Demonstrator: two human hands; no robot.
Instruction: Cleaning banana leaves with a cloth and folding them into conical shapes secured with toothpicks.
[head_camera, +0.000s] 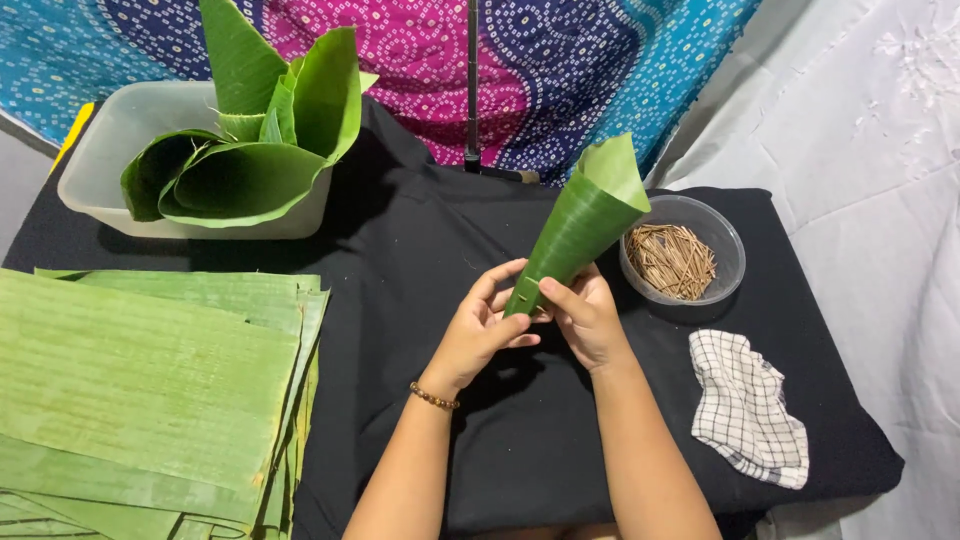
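A green banana-leaf cone (585, 220) points its narrow tip down toward me and its wide mouth up and to the right. My left hand (480, 325) pinches the cone's tip from the left, a beaded bracelet on that wrist. My right hand (585, 315) grips the lower part of the cone from the right, thumb pressed on the leaf. Both hands hover above the black cloth (420, 250) in the middle.
A stack of flat banana-leaf sheets (150, 390) lies at the left. A translucent tub (110, 130) at the back left holds rolled leaf cones. A round bowl of small wooden sticks (682, 262) stands at the right, with a checked cloth (748, 405) below it.
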